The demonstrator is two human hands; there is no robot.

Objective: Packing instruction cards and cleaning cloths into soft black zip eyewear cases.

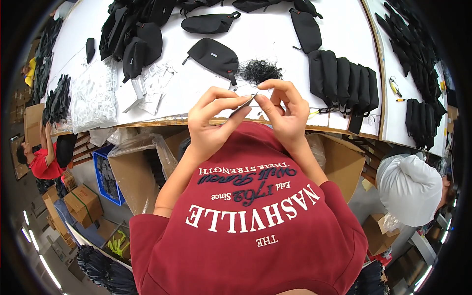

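Near the table's front edge, my left hand [212, 120] pinches a small flat dark piece [242, 105] between thumb and fingers; its exact kind does not show. My right hand [287, 110] is closed at the piece's upper tip, thumb and forefinger close together. Whatever those fingertips hold is too small to make out. Just beyond my hands lies a black zipped pouch [212, 55] with a small light mark and end loops. A tangled heap of thin black cords [259, 72] sits beside it, close to my fingertips.
Another black pouch [209, 23] lies farther back. Black pouches stand in a row [342, 81] at right; others form a pile [142, 44] at left. Clear plastic pieces [93, 101] are heaped left on the white table [172, 93]. Cardboard boxes [339, 162] flank me below; a co-worker [46, 160] is far left.
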